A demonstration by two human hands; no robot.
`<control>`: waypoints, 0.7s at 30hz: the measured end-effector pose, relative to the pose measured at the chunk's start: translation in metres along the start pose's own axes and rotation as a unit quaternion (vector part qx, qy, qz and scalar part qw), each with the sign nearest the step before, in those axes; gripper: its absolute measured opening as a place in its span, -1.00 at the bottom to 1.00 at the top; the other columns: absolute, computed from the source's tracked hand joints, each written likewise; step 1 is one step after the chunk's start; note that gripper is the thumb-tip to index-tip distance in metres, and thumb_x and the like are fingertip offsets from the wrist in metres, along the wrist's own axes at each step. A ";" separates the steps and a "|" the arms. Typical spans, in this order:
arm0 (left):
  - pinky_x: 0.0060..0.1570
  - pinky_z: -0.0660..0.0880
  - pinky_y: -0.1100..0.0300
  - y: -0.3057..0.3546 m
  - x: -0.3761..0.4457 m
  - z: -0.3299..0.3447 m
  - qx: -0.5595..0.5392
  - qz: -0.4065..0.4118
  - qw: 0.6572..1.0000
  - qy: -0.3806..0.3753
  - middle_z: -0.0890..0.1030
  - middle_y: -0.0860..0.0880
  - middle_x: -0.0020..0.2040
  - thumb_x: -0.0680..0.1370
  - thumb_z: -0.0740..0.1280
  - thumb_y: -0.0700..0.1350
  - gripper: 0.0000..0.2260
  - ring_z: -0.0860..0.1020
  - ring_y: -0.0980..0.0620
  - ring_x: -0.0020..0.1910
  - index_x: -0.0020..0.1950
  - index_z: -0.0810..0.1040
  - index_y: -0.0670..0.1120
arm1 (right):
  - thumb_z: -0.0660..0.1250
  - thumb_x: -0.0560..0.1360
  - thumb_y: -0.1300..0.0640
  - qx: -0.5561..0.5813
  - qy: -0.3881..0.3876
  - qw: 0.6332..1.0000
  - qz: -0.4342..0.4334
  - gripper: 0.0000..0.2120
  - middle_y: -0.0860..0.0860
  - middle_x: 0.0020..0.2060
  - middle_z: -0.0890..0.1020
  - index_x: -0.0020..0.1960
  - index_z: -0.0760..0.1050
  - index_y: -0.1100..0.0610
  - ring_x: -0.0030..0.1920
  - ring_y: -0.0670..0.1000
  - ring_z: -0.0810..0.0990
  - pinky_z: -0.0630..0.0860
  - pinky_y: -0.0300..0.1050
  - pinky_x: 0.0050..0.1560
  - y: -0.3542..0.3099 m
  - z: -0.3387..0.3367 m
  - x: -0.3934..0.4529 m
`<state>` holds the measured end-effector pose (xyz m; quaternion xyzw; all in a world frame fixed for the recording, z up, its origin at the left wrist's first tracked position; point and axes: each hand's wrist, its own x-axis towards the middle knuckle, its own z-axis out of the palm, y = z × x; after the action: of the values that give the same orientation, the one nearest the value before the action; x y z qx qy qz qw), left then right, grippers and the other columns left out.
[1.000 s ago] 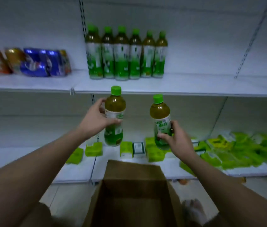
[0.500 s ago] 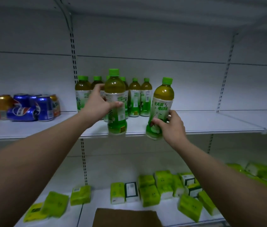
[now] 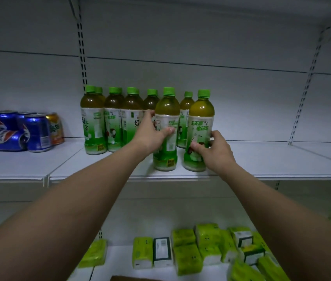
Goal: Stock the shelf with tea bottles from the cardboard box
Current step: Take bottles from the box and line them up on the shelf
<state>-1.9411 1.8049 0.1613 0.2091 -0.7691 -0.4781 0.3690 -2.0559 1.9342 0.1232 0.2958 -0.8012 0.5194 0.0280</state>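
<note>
Two green-capped tea bottles stand upright near the front edge of the white shelf [image 3: 262, 159]. My left hand [image 3: 150, 132] grips the left tea bottle [image 3: 167, 110] around its label. My right hand [image 3: 214, 151] holds the right tea bottle [image 3: 201, 118] at its lower half. Both bottle bases touch the shelf board. Behind them stands a row of several matching tea bottles [image 3: 113, 118]. Only a brown sliver of the cardboard box [image 3: 136, 278] shows at the bottom edge.
Blue and orange drink cans [image 3: 18, 130] sit at the left of the same shelf, one lying on its side. The lower shelf carries several green tissue packs [image 3: 187, 252]. Slotted uprights [image 3: 82, 57] run up the back wall.
Both hands carried their bottles up from above the box and forward onto the shelf; the bottles now rest on the board in front of the row. The view tilted upward.
</note>
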 end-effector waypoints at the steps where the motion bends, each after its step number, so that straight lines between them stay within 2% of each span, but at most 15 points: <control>1: 0.33 0.41 -0.10 -0.003 0.007 0.004 0.011 0.001 1.000 0.007 0.38 -0.09 0.43 0.49 0.43 -0.11 -0.34 0.39 -0.12 0.38 0.50 0.19 -0.02 | 0.41 0.47 -0.09 -0.006 0.002 1.000 -0.001 -0.57 -0.01 0.09 0.59 0.23 0.36 0.03 0.12 0.12 0.59 0.54 0.15 0.16 0.002 0.004 0.006; 4: 0.36 0.38 -0.13 -0.012 0.029 0.018 0.046 0.022 0.997 0.050 0.33 -0.08 0.43 0.46 0.45 -0.04 -0.34 0.37 -0.13 0.40 0.49 0.24 -0.05 | 0.39 0.47 -0.11 -0.009 0.014 1.000 -0.007 -0.58 -0.01 0.10 0.62 0.22 0.34 0.00 0.08 0.13 0.61 0.56 0.18 0.12 0.009 0.018 0.023; 6: 0.39 0.35 -0.08 -0.017 0.043 0.026 0.074 0.037 0.994 0.076 0.35 -0.09 0.43 0.47 0.45 -0.03 -0.35 0.37 -0.12 0.40 0.49 0.26 -0.08 | 0.39 0.46 -0.12 0.006 0.021 1.000 -0.009 -0.59 -0.01 0.10 0.63 0.20 0.34 -0.04 0.06 0.13 0.63 0.57 0.20 0.10 0.014 0.028 0.036; 12: 0.23 0.50 -0.07 -0.035 0.078 0.046 0.090 0.047 0.989 0.107 0.58 -0.05 0.22 0.49 0.42 -0.06 -0.59 0.54 -0.08 0.23 0.32 0.47 -0.07 | 0.34 0.49 -0.13 0.017 0.036 0.999 -0.008 -0.60 -0.04 0.13 0.63 0.26 0.33 -0.06 0.08 0.12 0.62 0.55 0.18 0.12 0.028 0.050 0.067; 16: 0.24 0.49 -0.06 -0.045 0.095 0.050 0.090 0.044 0.988 0.117 0.59 -0.03 0.21 0.50 0.41 -0.06 -0.62 0.54 -0.05 0.22 0.30 0.50 -0.05 | 0.30 0.53 -0.12 0.007 0.041 0.999 -0.009 -0.59 -0.03 0.19 0.61 0.32 0.31 -0.04 0.14 0.12 0.60 0.51 0.06 0.11 0.033 0.059 0.082; 21: 0.15 0.54 -0.09 -0.051 0.105 0.051 0.130 0.059 0.978 0.151 0.68 0.01 0.04 0.45 0.46 0.00 -0.75 0.62 -0.03 0.09 0.10 0.60 0.01 | 0.27 0.56 -0.09 -0.006 0.044 0.999 -0.005 -0.59 0.00 0.19 0.60 0.34 0.29 0.00 0.13 0.13 0.59 0.40 -0.07 -0.05 0.035 0.066 0.094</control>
<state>-2.0488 1.7406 0.1405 0.2793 -0.7710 -0.3150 0.4778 -2.1339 1.8468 0.0974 0.2765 -0.8009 0.5268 0.0675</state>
